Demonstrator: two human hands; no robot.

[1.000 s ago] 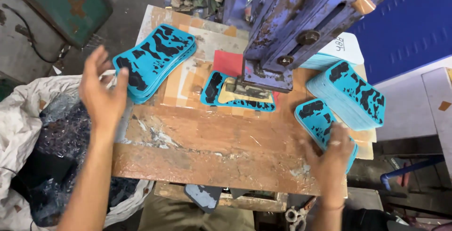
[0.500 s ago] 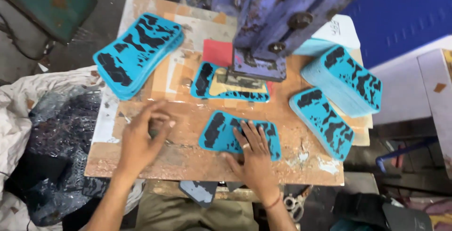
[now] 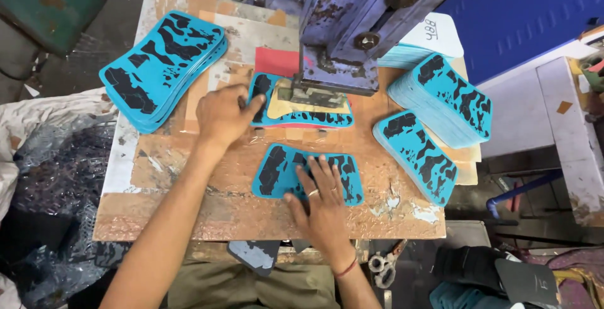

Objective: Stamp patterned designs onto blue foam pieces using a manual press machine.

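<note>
Since half a second ago our left hand has gone from the bare table up to the sheet lying under the press, while our right hand stays flat on the loose sheet at the middle of the table. From the head camera, the only view, both sheets are thin turquoise pieces with black blotches, shaped like a shallow curved band. We judge them light, flexible and a little slick on the face, so they should slide easily over the tabletop and are best taken at an end edge or pressed down with flat fingers. Our left fingers are loosely curled, their tips touching the left end of the sheet under the press; we cannot tell whether they pinch it or only push. Our right fingers are spread wide and flat on the lower edge of the loose sheet, gripping nothing. A tall stack of the same sheets sits at the far left corner, two more stacks and lie at the right, and a red piece shows behind the press foot.
</note>
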